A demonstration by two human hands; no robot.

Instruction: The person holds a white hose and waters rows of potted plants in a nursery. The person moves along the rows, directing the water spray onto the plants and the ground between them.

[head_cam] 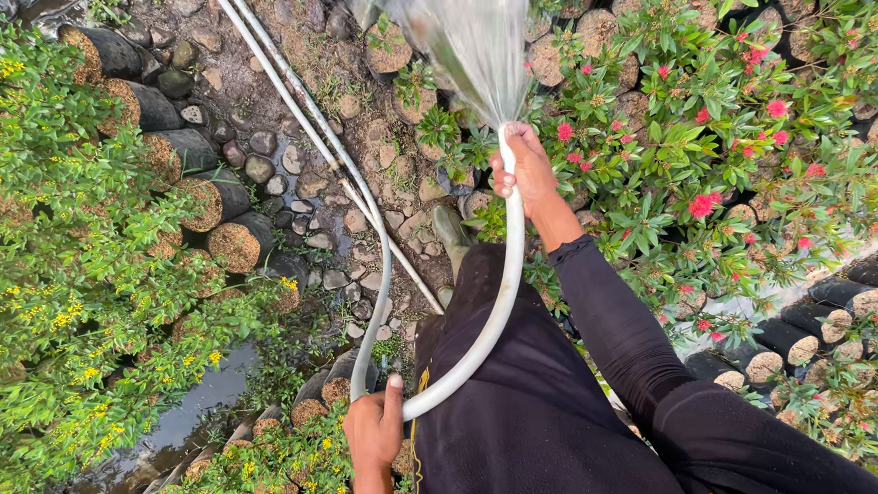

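The person's right hand is closed around the nozzle end of a pale grey garden hose, thumb pressed over the opening so that water fans out toward twelve o'clock. The left hand, low in the view at about seven o'clock from the right hand, is wrapped around the same hose further back, thumb pointing up along it. Between the two hands the hose curves across the person's dark trousers; beyond the left hand it runs up over a stony path toward eleven o'clock. A green rubber boot shows just above the trousers. At three o'clock stand potted shrubs with red flowers in black nursery bags. At nine o'clock, rows of bagged plants with yellow flowers line the path, with a puddle below them.
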